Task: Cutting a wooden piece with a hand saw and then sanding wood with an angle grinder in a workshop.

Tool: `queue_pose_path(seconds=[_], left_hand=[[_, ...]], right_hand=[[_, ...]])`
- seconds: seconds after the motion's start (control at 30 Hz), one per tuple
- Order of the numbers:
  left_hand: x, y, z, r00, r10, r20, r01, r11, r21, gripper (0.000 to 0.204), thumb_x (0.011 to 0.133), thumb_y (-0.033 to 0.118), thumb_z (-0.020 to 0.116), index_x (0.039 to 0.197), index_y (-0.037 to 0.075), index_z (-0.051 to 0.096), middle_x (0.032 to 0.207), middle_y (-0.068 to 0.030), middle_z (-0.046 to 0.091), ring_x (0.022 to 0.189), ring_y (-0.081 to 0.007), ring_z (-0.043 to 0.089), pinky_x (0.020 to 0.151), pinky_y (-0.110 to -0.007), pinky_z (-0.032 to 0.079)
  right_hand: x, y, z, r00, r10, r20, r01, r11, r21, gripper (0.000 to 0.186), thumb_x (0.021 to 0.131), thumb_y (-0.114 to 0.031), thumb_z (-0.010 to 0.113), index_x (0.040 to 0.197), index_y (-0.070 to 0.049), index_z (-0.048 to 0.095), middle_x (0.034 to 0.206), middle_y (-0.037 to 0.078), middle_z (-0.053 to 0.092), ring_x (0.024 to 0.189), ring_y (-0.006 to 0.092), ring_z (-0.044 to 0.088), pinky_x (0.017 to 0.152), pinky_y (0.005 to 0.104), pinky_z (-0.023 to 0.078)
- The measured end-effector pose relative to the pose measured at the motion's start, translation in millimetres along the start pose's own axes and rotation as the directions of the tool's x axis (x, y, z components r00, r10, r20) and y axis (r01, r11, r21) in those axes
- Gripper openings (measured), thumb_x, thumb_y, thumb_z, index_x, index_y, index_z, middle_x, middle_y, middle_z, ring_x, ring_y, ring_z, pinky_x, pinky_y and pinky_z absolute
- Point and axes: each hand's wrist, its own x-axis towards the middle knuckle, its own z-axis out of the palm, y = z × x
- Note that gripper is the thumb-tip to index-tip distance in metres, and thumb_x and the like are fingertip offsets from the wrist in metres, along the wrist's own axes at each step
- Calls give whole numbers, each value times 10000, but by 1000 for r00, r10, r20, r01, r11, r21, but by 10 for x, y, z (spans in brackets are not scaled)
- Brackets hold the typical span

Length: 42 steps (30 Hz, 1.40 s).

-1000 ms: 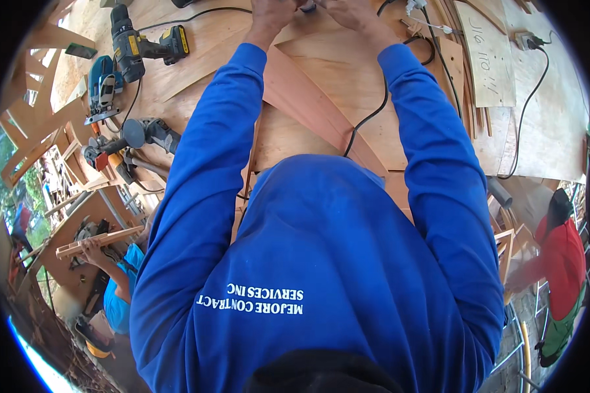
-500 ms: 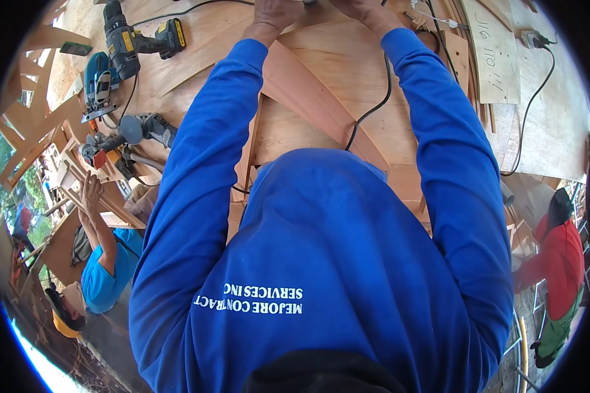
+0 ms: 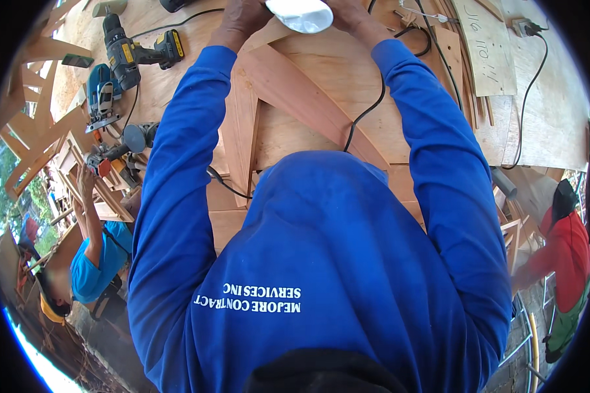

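Note:
At the top edge of the head view, a glossy white rounded thing (image 3: 301, 16), possibly the base of a plastic bottle, sits between my two hands. My left hand (image 3: 246, 18) presses against its left side, and my right hand (image 3: 351, 16) against its right. Both hands look closed on it, though the picture's edge cuts off most of the fingers. Below them, long tapered reddish wood pieces (image 3: 308, 98) lie on the plywood table (image 3: 295, 139), meeting at an angle under the left hand.
On the left lie a cordless drill (image 3: 128, 56), a teal jigsaw (image 3: 101, 98) and an angle grinder (image 3: 121, 147). A black cable (image 3: 373, 108) crosses the wood. Thin strips and a marked board (image 3: 485, 49) lie right. People in blue (image 3: 101, 259) and red (image 3: 567, 255) flank the table.
My hands have come nearer to me, the left also shifting left, bringing the white thing further into view. More of the reddish wood on the left now shows.

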Motion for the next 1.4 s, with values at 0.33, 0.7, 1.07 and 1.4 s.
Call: queue_pose_path(seconds=[0.33,0.7,1.07,1.4], left_hand=[[-235,-61,-21,688,-717,-111,205,339,-918,231,842,-10,788,1040,-19,670,983,-143,724,832,-257,723,681,-337,634],[-394,-59,120,720,-576,387,30,-531,-847,259,965,177,697,1155,12,637,982,-102,697,898,-267,699,776,-384,620],[-781,1048,48,744,-634,212,262,-15,-965,391,1011,303,635,1309,54,586,1205,-78,663,1051,-230,657,913,-416,565],[-869,1175,-537,739,-370,562,464,-326,-824,446,954,60,656,1354,-70,510,1212,-154,668,1097,-248,678,882,-427,602]], right_hand=[[9,-236,65,960,-250,-131,144,833,-535,460,749,-256,816,1130,-37,679,1176,198,648,1160,362,600,999,475,487],[-80,-492,268,991,114,-70,-72,896,437,539,905,-339,757,1299,-1,615,1187,123,690,1054,236,678,921,355,531],[-387,-1013,330,914,401,58,-117,124,985,382,955,-257,734,1178,43,655,1083,85,711,858,121,674,720,258,535],[-280,-1205,-69,696,686,213,-578,359,733,368,881,-169,644,1222,-33,613,1230,162,651,1263,317,551,1100,476,408]])
